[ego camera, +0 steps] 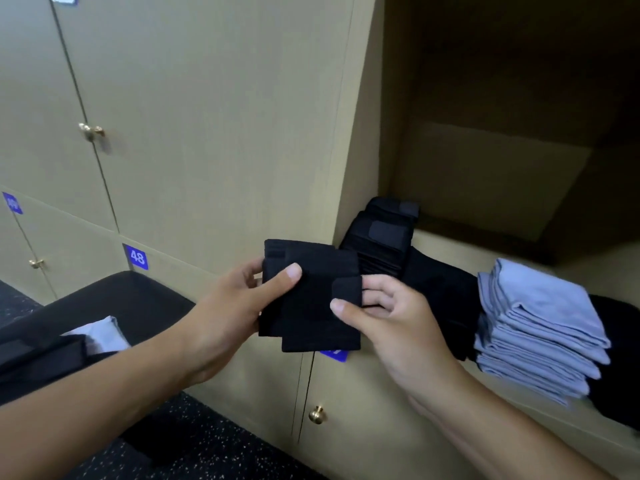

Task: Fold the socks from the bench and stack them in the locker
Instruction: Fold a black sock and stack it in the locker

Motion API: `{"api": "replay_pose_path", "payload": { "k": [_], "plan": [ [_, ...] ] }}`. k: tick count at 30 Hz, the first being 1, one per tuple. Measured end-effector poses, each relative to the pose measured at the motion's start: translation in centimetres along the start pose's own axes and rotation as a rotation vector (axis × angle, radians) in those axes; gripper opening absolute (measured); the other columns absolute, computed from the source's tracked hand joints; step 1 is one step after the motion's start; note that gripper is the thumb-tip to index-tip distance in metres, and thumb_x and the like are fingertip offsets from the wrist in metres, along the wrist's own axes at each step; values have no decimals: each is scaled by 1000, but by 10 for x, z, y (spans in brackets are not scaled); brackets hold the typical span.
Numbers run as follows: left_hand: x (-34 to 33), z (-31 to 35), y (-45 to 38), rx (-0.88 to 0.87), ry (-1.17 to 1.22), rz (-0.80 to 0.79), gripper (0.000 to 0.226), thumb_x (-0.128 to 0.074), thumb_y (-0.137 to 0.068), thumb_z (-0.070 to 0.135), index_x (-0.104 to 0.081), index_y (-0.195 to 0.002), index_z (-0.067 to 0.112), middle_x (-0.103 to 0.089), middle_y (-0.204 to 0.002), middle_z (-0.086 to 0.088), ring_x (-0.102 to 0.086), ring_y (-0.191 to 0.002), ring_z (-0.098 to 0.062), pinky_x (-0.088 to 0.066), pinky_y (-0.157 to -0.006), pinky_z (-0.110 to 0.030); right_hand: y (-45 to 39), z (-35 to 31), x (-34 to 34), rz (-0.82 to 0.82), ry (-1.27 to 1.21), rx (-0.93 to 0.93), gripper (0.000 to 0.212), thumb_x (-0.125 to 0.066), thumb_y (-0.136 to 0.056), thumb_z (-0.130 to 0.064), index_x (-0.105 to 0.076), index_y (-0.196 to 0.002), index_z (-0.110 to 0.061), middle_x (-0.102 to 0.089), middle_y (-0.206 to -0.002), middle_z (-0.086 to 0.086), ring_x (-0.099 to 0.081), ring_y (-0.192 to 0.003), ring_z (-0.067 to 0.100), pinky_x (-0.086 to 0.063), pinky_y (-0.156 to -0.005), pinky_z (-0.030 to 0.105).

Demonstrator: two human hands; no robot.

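A folded black sock (308,296) is held in the air between both hands, just left of the open locker (485,188). My left hand (235,306) pinches its left edge with the thumb on top. My right hand (388,317) pinches its right edge, thumb on top and fingers behind. Inside the locker, a stack of folded black socks (381,237) sits at the left of the shelf and a stack of folded light blue socks (540,327) sits to the right. On the black bench (114,299) at lower left lies a light blue sock (100,334).
Closed beige locker doors with brass knobs (90,130) fill the left wall; one carries a blue label 48 (136,258). Another knob (316,414) sits on the door below the open locker. Dark speckled floor (194,441) lies underneath. More black fabric (613,362) lies behind the blue stack.
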State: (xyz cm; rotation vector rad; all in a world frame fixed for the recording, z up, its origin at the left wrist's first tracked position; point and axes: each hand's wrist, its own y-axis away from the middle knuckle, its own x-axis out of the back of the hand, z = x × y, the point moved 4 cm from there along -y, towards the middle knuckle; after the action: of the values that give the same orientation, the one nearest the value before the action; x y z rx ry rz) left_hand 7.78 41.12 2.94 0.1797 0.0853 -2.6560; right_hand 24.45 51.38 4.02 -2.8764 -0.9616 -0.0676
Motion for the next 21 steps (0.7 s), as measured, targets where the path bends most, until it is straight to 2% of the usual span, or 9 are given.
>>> {"api": "replay_pose_path", "payload": {
  "k": [3,6,10,14,16,18,19,21],
  "plan": [
    [-4,-2,-5,5,-4,17,39,-56,-98,41,-68,-128,18,-75,-121,-7,-71,-114,-25,-55,-94,-45,-6,-2,10,30,-17,-2,25,-78,-86,-6,-72,-108,-15,-78,-96,3,-76,-87,20,-57,-68,19],
    [-7,-3,-7,6,-5,23,38,-54,-100,39,-68,-127,17,-75,-120,-8,-71,-114,-26,-52,-97,-44,-11,-7,19,13,-41,5,26,-75,-89,-7,-71,-113,-16,-78,-99,3,-76,-90,19,-55,-69,16],
    [-8,1,-8,-1,-7,9,39,-52,-101,38,-69,-127,15,-74,-121,-10,-70,-115,-27,-48,-103,-43,-17,-12,28,-24,-66,9,30,-73,-93,-14,-70,-121,-22,-78,-108,-2,-74,-104,14,-56,-94,29],
    [-9,10,-7,-4,-43,19,38,-47,-104,37,-69,-127,15,-75,-120,-10,-71,-114,-28,-49,-104,-45,-22,-18,30,-81,-175,-8,38,-79,-86,-24,-71,-123,-22,-76,-116,0,-71,-113,16,-50,-107,44],
    [-9,14,-5,3,-61,53,38,-47,-104,38,-69,-125,15,-76,-118,-8,-72,-112,-26,-51,-100,-44,-24,-22,31,-87,-226,-28,46,-82,-76,-29,-73,-120,-21,-77,-112,4,-72,-110,18,-50,-108,47],
    [-13,16,-1,26,-86,54,39,-46,-104,41,-70,-122,15,-77,-116,-6,-73,-109,-22,-53,-93,-39,-23,-24,30,-119,-178,-39,51,-84,-69,-33,-73,-118,-22,-78,-106,7,-74,-106,19,-52,-105,46],
    [-17,17,2,38,-93,37,41,-45,-105,41,-71,-120,14,-77,-114,-6,-73,-108,-21,-53,-91,-37,-23,-24,30,-137,-117,-34,52,-85,-68,-34,-73,-117,-24,-79,-103,6,-75,-102,19,-55,-101,42],
    [-24,19,7,53,-85,-8,45,-42,-105,43,-74,-114,12,-78,-111,-7,-74,-105,-21,-55,-87,-35,-22,-27,29,-156,-9,-2,50,-87,-71,-28,-70,-117,-24,-79,-95,6,-77,-92,18,-58,-83,29]
  ]
}}
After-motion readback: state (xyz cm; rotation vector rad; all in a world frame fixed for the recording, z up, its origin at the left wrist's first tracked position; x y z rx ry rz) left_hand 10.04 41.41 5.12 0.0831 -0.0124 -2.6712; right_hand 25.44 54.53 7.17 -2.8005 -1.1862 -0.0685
